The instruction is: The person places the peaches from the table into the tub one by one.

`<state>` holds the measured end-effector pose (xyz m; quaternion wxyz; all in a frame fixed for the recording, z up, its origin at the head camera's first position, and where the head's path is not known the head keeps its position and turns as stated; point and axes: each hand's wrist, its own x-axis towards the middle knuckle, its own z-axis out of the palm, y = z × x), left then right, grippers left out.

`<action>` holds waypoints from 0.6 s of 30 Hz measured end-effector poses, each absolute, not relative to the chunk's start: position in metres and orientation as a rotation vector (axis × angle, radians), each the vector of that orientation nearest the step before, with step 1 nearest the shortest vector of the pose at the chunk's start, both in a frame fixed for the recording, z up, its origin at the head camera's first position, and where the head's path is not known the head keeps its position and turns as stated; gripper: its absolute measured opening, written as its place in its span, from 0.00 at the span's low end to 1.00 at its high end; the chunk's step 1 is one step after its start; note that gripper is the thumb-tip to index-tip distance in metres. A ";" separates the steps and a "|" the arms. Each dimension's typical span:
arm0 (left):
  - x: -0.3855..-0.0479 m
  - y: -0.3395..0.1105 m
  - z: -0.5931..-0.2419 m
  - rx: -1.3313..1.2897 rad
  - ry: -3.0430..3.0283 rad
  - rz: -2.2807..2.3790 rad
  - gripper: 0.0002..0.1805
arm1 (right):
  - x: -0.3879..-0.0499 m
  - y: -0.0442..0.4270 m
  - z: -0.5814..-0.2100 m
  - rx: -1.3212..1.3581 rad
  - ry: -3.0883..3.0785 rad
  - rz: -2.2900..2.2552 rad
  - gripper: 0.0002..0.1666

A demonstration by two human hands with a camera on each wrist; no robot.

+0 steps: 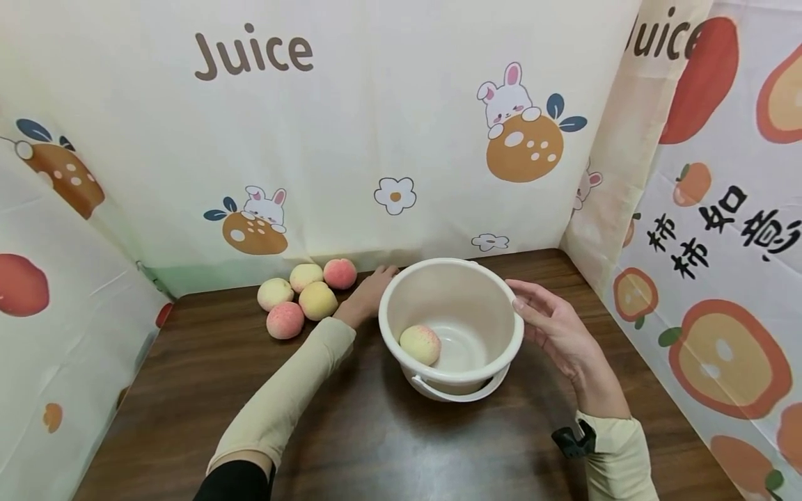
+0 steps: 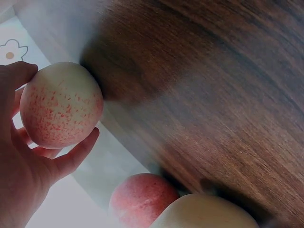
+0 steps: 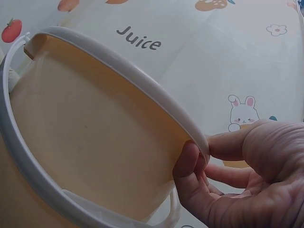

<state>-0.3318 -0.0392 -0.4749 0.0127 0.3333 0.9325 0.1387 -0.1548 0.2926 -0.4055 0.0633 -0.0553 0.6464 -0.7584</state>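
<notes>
A white bucket (image 1: pixel 485 320) stands upright on the table, with one pale peach (image 1: pixel 420 345) inside at its left. My right hand (image 1: pixel 560 334) pinches the bucket's rim at the right, thumb and fingers on either side of it, as the right wrist view also shows. My left hand (image 1: pixel 370 298) reaches to the back, left of the bucket. Its fingers curl round a pale peach with red speckles (image 2: pixel 61 107) in the left wrist view; the head view hides this peach. Whether it touches the table I cannot tell.
Several yellow and pink peaches (image 1: pixel 318 300) lie grouped left of my left hand, near the back wall. The bucket's handle (image 1: pixel 460 396) hangs down at its front. Printed cloth walls (image 1: pixel 351 125) enclose the brown wooden table (image 1: pixel 388 452) at the back and both sides.
</notes>
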 end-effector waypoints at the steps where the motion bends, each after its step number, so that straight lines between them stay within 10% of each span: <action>1: -0.331 -0.039 -0.474 1.035 2.907 0.434 0.19 | -0.155 0.292 -0.406 -0.165 1.954 -2.292 0.23; 18: -0.328 -0.044 -0.463 1.154 2.986 0.266 0.16 | -0.155 0.291 -0.407 -0.121 1.970 -2.274 0.25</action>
